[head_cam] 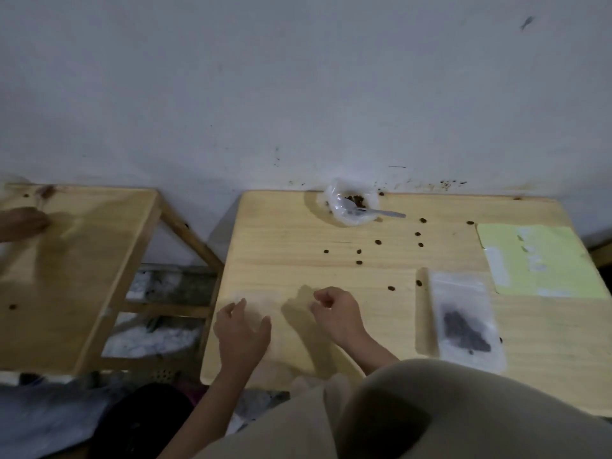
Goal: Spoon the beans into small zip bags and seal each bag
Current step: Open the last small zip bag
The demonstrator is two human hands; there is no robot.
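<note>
Left hand [241, 329]: fingers spread and loosely arched over a faint, nearly clear empty bag [255, 309] lying flat on the surface [364, 326]. Blur hides whether the fingertips touch it; nothing is pinched.

Handling, judged: the film is very light, limp and slick, and will slide or cling. Best held at the stiff zip strip, one wall in each hand, so the mouth stays open.

Right hand [334, 313], just right of the empty bag: fingers curled in with thumb against forefinger, as if pinching. Cannot tell whether anything is held.

Far ahead of the right hand, at the wall: crumpled clear supply bag [347, 207], a few dark beans left in it, with a spoon [374, 212] whose bowl is inside and handle points right. Loose beans [377, 242] are scattered between it and the hand.

Right of the right hand: filled bag [467, 323] lying flat with a dark heap of beans; seal state not readable. Beyond it, a pale green sheet [543, 260].
</note>
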